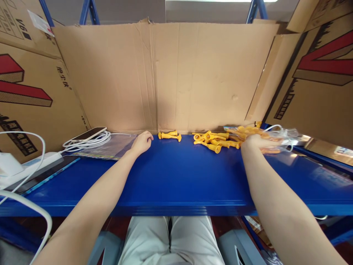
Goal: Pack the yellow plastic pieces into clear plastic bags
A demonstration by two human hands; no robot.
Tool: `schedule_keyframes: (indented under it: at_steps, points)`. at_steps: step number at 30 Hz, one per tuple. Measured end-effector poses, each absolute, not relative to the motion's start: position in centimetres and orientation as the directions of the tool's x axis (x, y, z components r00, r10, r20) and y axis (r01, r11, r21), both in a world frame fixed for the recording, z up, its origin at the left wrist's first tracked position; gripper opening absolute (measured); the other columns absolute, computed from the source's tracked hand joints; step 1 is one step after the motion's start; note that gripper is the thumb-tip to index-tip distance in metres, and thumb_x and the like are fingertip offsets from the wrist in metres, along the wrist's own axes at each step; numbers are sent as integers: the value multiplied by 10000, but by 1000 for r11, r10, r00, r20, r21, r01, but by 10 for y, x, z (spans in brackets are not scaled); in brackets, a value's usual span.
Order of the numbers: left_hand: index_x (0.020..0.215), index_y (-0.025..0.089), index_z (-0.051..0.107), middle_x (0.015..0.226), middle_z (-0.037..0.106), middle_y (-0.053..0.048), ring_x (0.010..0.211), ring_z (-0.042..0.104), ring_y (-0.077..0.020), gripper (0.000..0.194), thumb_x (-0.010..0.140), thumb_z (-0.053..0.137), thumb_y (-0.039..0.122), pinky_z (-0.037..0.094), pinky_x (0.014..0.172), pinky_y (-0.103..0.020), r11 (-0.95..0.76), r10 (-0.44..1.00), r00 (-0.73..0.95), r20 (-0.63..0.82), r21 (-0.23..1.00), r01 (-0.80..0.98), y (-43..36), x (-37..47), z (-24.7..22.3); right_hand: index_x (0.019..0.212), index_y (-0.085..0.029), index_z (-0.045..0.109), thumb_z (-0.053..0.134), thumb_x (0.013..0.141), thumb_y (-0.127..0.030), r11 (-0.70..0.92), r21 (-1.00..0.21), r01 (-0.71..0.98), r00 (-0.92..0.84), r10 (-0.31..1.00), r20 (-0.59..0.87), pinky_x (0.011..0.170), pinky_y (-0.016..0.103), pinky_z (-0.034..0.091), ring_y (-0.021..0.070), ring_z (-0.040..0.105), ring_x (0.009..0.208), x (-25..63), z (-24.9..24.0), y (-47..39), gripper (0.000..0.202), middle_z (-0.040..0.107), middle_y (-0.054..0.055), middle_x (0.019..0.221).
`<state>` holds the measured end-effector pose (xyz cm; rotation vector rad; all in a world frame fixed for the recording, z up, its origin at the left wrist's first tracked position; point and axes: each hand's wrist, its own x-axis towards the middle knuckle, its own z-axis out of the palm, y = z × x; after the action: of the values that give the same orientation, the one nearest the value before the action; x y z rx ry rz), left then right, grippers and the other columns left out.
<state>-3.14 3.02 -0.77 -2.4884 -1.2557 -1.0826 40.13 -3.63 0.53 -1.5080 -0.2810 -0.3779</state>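
Note:
My left hand (142, 142) rests on the blue shelf, fingers loosely curled in, beside the right edge of a flat clear plastic sheet or bag (117, 147). To its right lie a couple of yellow plastic pieces (169, 135) with shafts and flared ends. A loose pile of similar yellow pieces (211, 140) sits further right. My right hand (255, 141) is closed on a clear plastic bag (286, 138) with more yellow and orange pieces in it; its fingertips are hidden by the hand and the bag.
Cardboard panels (215, 73) wall in the back and both sides of the blue shelf (187, 180). At left are a phone (89, 134), a coiled white cable (93, 142), a white power strip (41, 162) and a dark flat device (49, 173). A white cable loops at front left.

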Motion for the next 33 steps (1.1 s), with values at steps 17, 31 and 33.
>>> schedule_keyframes:
  at_steps: [17, 31, 33]
  points:
    - [1051, 197, 597, 1212, 575, -97, 1146, 512, -272, 310, 771, 464, 178, 413, 948, -426, -256, 877, 182, 444, 112, 960, 21, -31, -5, 1345, -105, 395, 410, 756, -86, -327, -842, 429, 899, 63, 434, 1110, 544, 23, 303, 98, 1407, 381, 0, -51, 589, 168, 141, 1528]
    - [1250, 101, 520, 1290, 536, -212, 1187, 503, -355, 470, 843, 425, 317, 357, 996, -532, 238, 956, -267, 121, 209, 948, 29, -69, -2, 1057, -134, 607, 384, 837, -171, -130, -307, 943, 283, 801, 527, 844, 318, 439, 239, 592, 999, 313, 36, -40, 315, 631, 158, 1080]
    - [1218, 101, 552, 1255, 564, -211, 1148, 540, -342, 441, 845, 434, 305, 401, 970, -490, 221, 959, -252, 131, 210, 952, 30, -71, -2, 990, -134, 646, 422, 834, -198, -170, -190, 967, 225, 919, 322, 788, 310, 450, 252, 613, 957, 302, 34, -40, 280, 657, 163, 1021]
